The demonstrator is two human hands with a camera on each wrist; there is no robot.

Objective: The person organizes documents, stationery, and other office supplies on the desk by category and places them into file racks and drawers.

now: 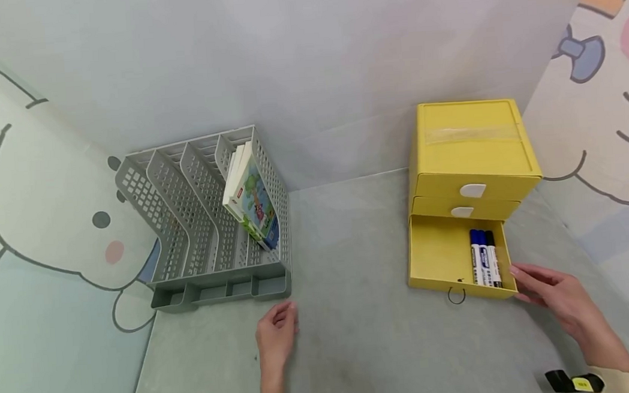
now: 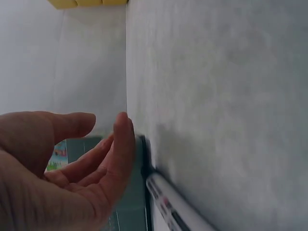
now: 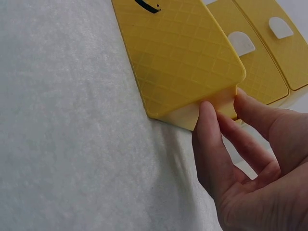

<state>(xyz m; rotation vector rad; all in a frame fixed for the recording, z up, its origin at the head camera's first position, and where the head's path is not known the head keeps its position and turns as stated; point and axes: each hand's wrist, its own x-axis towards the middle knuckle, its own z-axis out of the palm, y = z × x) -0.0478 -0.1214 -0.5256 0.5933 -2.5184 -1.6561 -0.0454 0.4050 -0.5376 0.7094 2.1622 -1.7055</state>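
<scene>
My right hand [image 1: 558,299] is at the right side of the pulled-out bottom drawer [image 1: 439,258] of a yellow cabinet, its fingers extended and fingertips against the side wall near the front corner. Three capped markers [image 1: 485,264], two blue and one black, lie side by side in the drawer. My left hand [image 1: 276,331] rests on the table just before a grey file rack [image 1: 220,293], fingers loosely bent and holding nothing. The left wrist view has a white marker [image 2: 171,207] with a dark end beside that hand; whether they touch I cannot tell.
Several books [image 1: 255,194] stand in the rack's rightmost slots, with small trays along its front. The cabinet's two upper drawers [image 1: 471,190] are closed and carry white tabs. A dark ring [image 1: 457,296] is on the bottom drawer's front. Walls border the table [image 1: 354,314].
</scene>
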